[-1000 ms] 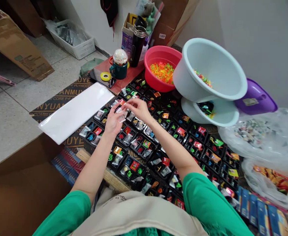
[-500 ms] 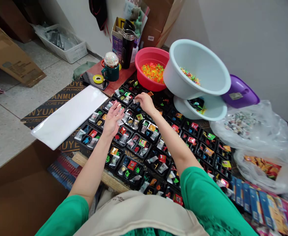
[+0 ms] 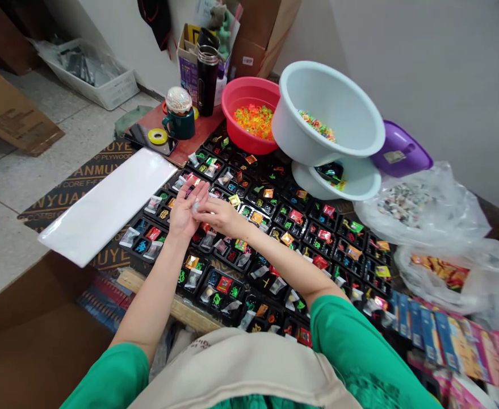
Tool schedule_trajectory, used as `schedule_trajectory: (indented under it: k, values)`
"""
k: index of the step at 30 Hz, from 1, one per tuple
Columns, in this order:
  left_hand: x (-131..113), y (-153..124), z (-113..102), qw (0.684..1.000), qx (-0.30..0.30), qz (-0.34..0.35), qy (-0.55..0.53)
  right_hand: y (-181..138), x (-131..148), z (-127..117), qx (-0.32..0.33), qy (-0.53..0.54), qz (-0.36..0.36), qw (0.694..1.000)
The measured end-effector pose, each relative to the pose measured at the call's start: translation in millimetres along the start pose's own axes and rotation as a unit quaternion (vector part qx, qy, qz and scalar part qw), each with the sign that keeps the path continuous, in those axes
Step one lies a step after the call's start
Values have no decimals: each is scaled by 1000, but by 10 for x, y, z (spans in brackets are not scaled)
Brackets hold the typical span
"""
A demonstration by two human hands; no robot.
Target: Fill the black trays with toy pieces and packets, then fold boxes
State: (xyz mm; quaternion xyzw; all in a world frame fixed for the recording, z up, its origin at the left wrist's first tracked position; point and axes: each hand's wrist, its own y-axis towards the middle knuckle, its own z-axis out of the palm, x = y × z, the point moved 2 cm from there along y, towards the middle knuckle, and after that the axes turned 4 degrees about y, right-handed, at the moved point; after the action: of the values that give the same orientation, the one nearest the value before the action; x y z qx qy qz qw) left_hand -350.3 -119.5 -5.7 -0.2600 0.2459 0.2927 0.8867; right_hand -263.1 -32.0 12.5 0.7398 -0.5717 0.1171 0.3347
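My left hand (image 3: 183, 215) is palm up over the trays, its fingers stretched out and slightly curled, with small whitish clear packets (image 3: 196, 205) lying in the palm. The fingertips of my right hand (image 3: 223, 218) are pinched together at that palm, touching the packets; whether one is between them I cannot tell. Under and around both hands lie rows of black compartment trays (image 3: 221, 288), holding colourful small plastic pieces, sweet-like wrapped packets and clear sachets. The trays just below my hands are partly hidden.
White plastic sheets (image 3: 107, 207) lie left of the trays. Behind stand a red basin (image 3: 249, 85) of orange and green pieces, stacked pale basins (image 3: 330, 108), a mug (image 3: 179, 122) and a black flask (image 3: 207, 85). Clear bags (image 3: 428, 210) lie at right.
My right hand has moved left and towards me, from a tray at the back to my left palm. The view has shifted slightly right.
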Motion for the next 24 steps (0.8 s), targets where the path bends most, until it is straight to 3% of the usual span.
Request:
schedule_trajectory:
  k: [2,4,6,9,11,15,17,21,24]
  values:
    - [12,-17,23,1000,-6,-9,6,-58,-66,-92,-69,-12,38,997]
    - [17,-32,37,1000,-11,11,15,-121,-193,-274,-167,-6,118,979]
    - [29,-45,49,1000,13,21,17,-173,-287,-414,-194,18,170,966]
    - [46,-56,60,998,48,19,19,-219,-314,-417,-113,61,143,981]
    - [29,-56,59,998,28,50,28,-265,-321,-352,-94,48,137,985]
    - [-31,-55,52,992,-37,104,60,-428,-365,-301,-116,-27,242,963]
    - [-46,-57,48,989,-46,116,85,-532,-336,-309,-81,-50,279,955]
    - [-27,-53,26,980,-22,140,140,-734,-193,-237,30,-58,248,966]
    - [2,-23,-12,975,-13,153,164,-844,-146,-116,30,-57,232,970]
